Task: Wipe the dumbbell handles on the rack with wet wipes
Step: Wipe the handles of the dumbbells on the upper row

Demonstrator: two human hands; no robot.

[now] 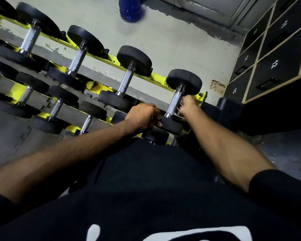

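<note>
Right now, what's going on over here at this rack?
A person faces the yellow rack. Their left hand grips the near head of the rightmost top-row dumbbell, steadying it. Their right hand is against its metal handle, pinching something pale, likely a wipe, mostly hidden.

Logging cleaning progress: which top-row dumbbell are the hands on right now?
The rightmost dumbbell, nearest the numbered lockers. The left hand grips its near head and the right hand is beside its handle; the other three are untouched.

Left hand (pixel 142 115) gripping dumbbell head (pixel 172 126), right hand (pixel 188 106) pinching wipe (pixel 181 105) (barely showing) against handle (pixel 174 102)
</note>
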